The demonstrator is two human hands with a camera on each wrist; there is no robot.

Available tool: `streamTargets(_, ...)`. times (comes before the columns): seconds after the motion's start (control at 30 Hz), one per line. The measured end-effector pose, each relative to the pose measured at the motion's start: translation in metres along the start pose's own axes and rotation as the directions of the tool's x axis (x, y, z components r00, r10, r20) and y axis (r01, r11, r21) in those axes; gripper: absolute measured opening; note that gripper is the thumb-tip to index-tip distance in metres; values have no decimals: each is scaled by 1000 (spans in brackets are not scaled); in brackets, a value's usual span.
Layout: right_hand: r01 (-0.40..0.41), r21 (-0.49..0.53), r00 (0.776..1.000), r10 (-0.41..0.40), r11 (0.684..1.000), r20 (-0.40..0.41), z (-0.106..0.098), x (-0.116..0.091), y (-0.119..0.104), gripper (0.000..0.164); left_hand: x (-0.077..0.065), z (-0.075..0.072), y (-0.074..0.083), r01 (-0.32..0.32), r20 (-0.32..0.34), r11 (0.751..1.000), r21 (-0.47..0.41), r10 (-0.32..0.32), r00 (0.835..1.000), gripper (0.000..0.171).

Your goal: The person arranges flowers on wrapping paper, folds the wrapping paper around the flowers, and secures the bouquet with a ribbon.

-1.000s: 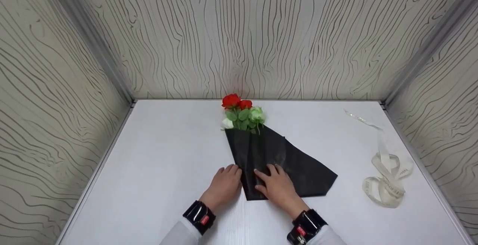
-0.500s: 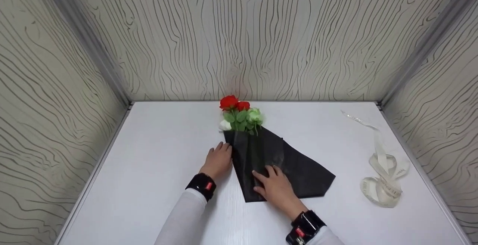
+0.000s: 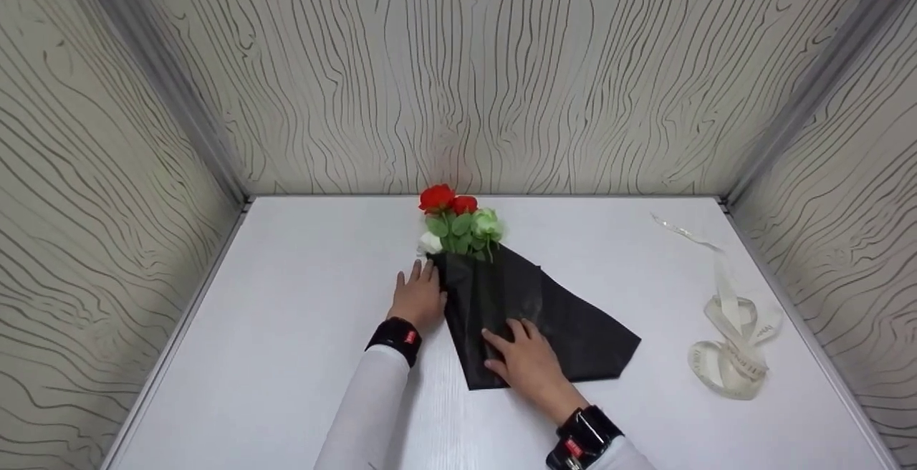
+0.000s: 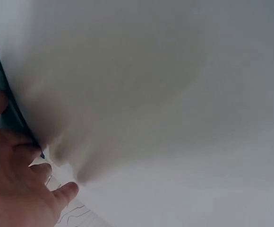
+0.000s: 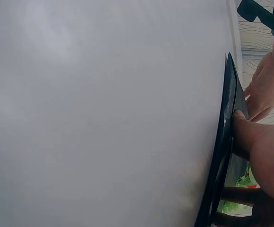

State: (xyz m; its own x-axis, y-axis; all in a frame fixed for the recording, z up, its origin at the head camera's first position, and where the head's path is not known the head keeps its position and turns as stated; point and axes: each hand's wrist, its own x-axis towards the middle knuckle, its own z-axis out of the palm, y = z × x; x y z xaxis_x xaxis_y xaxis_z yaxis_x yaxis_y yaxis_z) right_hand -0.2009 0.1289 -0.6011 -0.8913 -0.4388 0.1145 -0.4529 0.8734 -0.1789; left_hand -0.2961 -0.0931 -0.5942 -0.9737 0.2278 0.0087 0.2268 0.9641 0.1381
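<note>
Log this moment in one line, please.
left hand: at black paper, left edge | right hand: on black paper | flowers: heads showing beyond paper | ribbon: loose, right side

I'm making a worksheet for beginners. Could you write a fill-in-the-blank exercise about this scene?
The hand nearer the ribbon is the ____ hand.
The sheet that this hand touches is ____ in colour.
The flower nearest the left hand is ____ in colour.
Missing words: right; black; white.

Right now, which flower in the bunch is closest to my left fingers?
The white flower, just beyond your left fingers, by the upper edge of the black wrap. The two red flowers sit farther up, the green one farther right.
</note>
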Motion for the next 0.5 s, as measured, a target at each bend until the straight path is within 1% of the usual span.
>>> streamTargets(0.07, 0, -1, 1000, 0, 1000, 3, 0, 0, 0, 48, 1, 1, 0, 5, 7, 1000, 18, -5, 1000, 54)
streamTargets(0.23, -7, 2, 1000, 7, 1000, 1, -1, -1, -1, 48, 1, 1, 4, 32, 24, 999, 30, -32, 999, 53)
streamTargets(0.27, -8, 5, 1000, 8, 1000, 0, -1, -1, 0, 48, 3, 9, 3, 24, -2, 999, 39, -24, 1000, 53)
streamTargets(0.37, -5, 9, 1000, 5, 1000, -4, -1, -1, 0, 48, 0, 11, 7, 27, -29, 998, 64, -25, 999, 51)
streamTargets(0.47, 2, 11, 1000, -2, 1000, -3, -1, -2, 0, 48, -6, 11, 11, 32, -48, 993, 117, -27, 998, 50)
streamTargets(0.5, 4, 9, 1000, -4, 1000, -2, 0, -2, 1, 48, -10, 4, 15, 42, -24, 991, 131, -40, 999, 50)
